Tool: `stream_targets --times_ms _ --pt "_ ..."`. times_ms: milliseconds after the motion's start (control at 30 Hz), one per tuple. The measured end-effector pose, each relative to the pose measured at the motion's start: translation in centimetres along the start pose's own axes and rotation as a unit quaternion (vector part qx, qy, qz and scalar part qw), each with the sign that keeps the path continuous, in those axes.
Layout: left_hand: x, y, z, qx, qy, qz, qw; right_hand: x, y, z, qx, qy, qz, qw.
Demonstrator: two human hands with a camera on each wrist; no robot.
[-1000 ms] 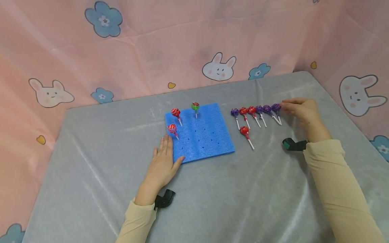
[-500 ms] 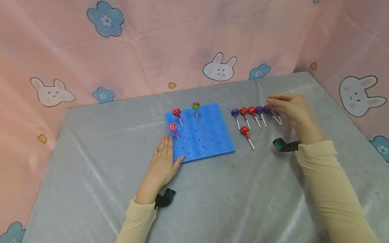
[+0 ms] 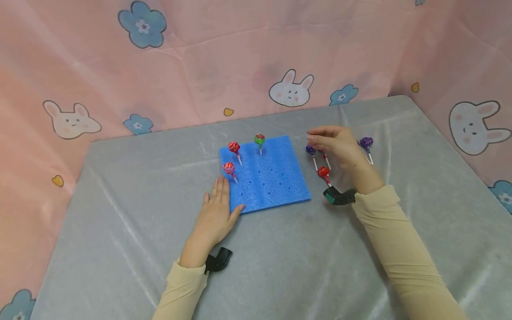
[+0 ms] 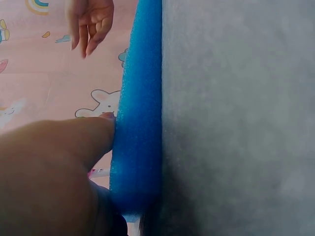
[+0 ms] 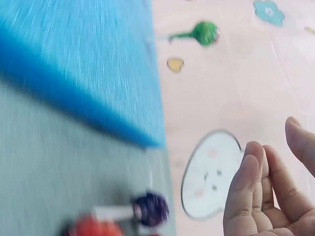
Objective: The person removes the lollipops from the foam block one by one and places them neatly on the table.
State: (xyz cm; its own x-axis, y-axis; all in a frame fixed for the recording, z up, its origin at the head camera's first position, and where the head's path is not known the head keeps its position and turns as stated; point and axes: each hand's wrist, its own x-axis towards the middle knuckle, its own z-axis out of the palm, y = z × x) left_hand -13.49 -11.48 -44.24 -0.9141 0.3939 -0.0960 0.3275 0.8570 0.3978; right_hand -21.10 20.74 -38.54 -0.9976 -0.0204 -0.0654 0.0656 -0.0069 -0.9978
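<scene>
Lollipops lie on the counter, right of foam. Right hand hovers over them, empty, thumb apart from fingers; left hand, fingers straight at foam's edge, should steady it.

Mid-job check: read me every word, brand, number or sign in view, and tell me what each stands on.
No readable text in any view.
Wrappers of the green lollipop, red lollipop and pink lollipop standing in the blue foam board: printed, too small to read.
Lollipops lying on the table: too small, blurred or covered.
Pink backdrop: rabbits, flowers and hearts, no words.
</scene>
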Motion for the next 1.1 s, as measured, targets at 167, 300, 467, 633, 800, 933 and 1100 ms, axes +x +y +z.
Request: stream_targets --times_ms 167,300,467,633,800,933,1100 --pt "0.0 0.1 -0.1 -0.002 -0.001 0.000 1.0000 0.4 0.2 2.2 -0.008 -0.016 -0.004 0.9998" --pt "0.0 0.1 -0.1 -0.003 -0.001 0.000 1.0000 0.7 0.3 3.5 -0.040 -0.016 0.006 0.9990" --pt "0.0 0.0 -0.1 -0.003 -0.001 -0.002 1.0000 1.4 0.8 5.0 -0.042 -0.018 -0.001 0.9990" --pt "0.0 0.0 -0.1 -0.002 -0.001 0.000 1.0000 1.9 1.1 6.2 -0.013 -0.025 0.004 0.9996" --pt "0.0 0.0 0.0 -0.003 -0.001 0.000 1.0000 2.3 1.2 7.2 0.000 -0.033 0.015 0.9993" --pt "0.0 -0.1 0.0 -0.005 0.000 0.000 1.0000 2.6 1.5 7.8 -0.008 -0.032 0.011 0.9994" --pt "0.0 0.0 -0.1 -0.012 0.003 0.000 0.9999 3.1 1.9 8.7 -0.006 -0.016 0.009 0.9998"
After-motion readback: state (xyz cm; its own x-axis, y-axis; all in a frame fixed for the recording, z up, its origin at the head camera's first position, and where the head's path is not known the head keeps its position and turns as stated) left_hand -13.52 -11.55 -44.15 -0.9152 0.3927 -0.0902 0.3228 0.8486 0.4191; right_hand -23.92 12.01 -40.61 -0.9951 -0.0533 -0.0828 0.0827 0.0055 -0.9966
